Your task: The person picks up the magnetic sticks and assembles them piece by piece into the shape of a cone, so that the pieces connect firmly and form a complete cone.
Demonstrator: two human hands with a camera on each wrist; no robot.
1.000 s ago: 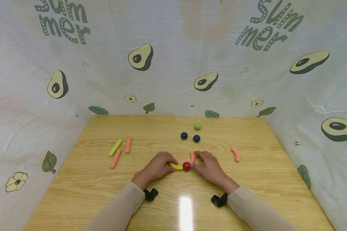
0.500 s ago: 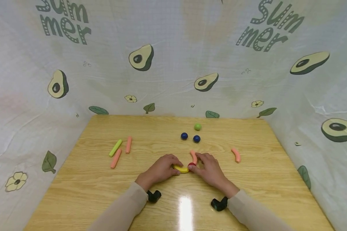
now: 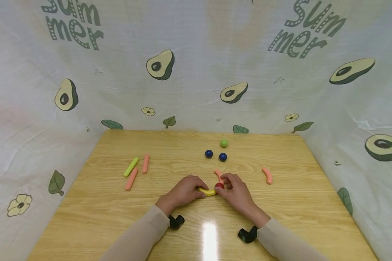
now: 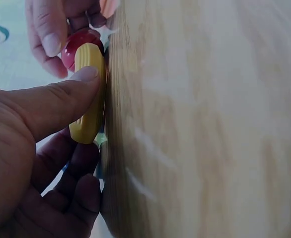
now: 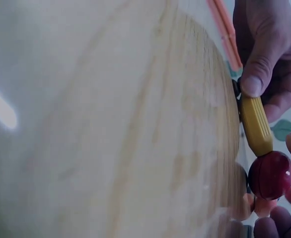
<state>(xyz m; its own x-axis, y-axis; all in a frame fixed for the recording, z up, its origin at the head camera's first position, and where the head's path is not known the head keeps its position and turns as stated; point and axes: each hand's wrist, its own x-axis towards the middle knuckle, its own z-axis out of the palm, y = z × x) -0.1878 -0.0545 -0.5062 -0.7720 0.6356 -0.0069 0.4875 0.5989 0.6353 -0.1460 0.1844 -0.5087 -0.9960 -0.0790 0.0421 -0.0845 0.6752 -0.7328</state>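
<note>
My left hand (image 3: pixel 186 190) pinches the left end of a curved yellow piece (image 3: pixel 209 192) between thumb and fingers; in the left wrist view the thumb lies across the yellow piece (image 4: pixel 89 119). At its right end a red ball (image 3: pixel 219 185) touches it, as the right wrist view shows with the red ball (image 5: pixel 271 175) against the yellow tip (image 5: pixel 256 126). My right hand (image 3: pixel 237 194) has its thumb and fingers around the red ball. Behind the ball, a curved pink piece (image 3: pixel 218 173) lies partly hidden by the right fingers.
Two blue balls (image 3: pixel 209 154) and a green ball (image 3: pixel 223 143) sit farther back. At the left lie a yellow-green stick (image 3: pixel 131 167) and two pink sticks (image 3: pixel 145 164). Another curved pink piece (image 3: pixel 267 175) rests at the right. A printed cloth (image 3: pixel 196 72) surrounds the table.
The yellow piece and red ball have shifted right and slightly nearer, with my left hand following. The right fingers have come round the ball, and the near pink piece has tilted.
</note>
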